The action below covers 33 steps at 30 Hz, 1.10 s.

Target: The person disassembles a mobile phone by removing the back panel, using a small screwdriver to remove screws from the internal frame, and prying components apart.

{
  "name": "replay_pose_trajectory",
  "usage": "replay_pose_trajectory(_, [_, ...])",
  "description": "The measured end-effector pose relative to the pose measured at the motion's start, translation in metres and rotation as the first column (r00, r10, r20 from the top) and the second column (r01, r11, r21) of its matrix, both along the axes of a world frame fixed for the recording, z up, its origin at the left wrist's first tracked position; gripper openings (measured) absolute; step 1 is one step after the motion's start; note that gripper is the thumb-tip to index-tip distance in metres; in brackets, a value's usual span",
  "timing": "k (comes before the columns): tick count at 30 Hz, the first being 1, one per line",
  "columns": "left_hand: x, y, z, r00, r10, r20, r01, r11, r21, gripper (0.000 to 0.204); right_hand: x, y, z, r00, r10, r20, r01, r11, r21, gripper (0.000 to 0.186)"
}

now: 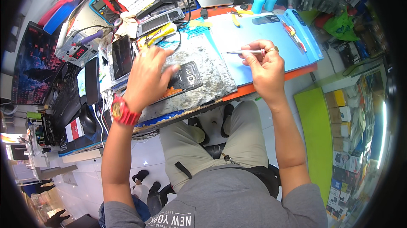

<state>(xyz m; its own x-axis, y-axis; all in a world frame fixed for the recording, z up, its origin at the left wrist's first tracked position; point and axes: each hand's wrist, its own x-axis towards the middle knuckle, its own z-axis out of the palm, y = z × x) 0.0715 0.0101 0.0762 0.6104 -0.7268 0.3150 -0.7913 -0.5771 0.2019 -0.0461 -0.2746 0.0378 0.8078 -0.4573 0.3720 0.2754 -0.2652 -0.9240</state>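
— Your grey shirt is nearest, then your khaki trousers; what surface is before you?

— You face a crowded tabletop with an orange edge, above a pale tiled floor; a long lime-green panel runs to your right.

— And the textures near you?

— Your smooth blue mat lies beside a grey, blotchy mat. On the blotchy one rests the phone, a dark shell with rounded corners and round camera openings. Two blue bottles with pointed nozzles stand at the far side.

— How are your hands?

— Your left hand is loosely open, fingers spread over the phone's left part; whether it touches, I cannot tell. Your right hand pinches a slim pointed tool, tip leftward, above the blue mat.
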Motion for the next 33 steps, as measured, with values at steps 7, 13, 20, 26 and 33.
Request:
replay_pose_trajectory(7, [-0.047, 0.037, -0.015, 0.998, -0.008, -0.066, 0.016, 0.993, 0.12, 0.06, -0.009, -0.018, -0.015, 0.979, -0.203, -0.012, 0.176, 0.875, -0.452, 0.013])
replay_pose_trajectory(13, [-0.029, 0.034, -0.014, 0.978, 0.016, -0.207, 0.002, 0.996, 0.085, 0.067, -0.007, -0.027, -0.041, 0.976, -0.218, -0.02, 0.193, 0.9, -0.392, 0.015])
replay_pose_trajectory(20, [-0.007, 0.026, -0.001, 0.943, 0.089, -0.32, -0.033, 0.984, 0.176, 0.081, -0.006, -0.025, -0.05, 0.967, -0.256, -0.002, 0.235, 0.889, -0.393, 0.015])
replay_pose_trajectory(26, [0.0, 0.02, 0.004, 0.911, 0.156, -0.381, -0.091, 0.979, 0.183, 0.085, -0.007, -0.026, -0.051, 0.968, -0.245, 0.059, 0.247, 0.877, -0.413, 0.014])
replay_pose_trajectory(33, [0.004, 0.023, 0.0, 0.922, 0.126, -0.365, -0.073, 0.985, 0.156, 0.086, -0.007, -0.025, -0.052, 0.967, -0.241, 0.082, 0.252, 0.863, -0.438, 0.014])
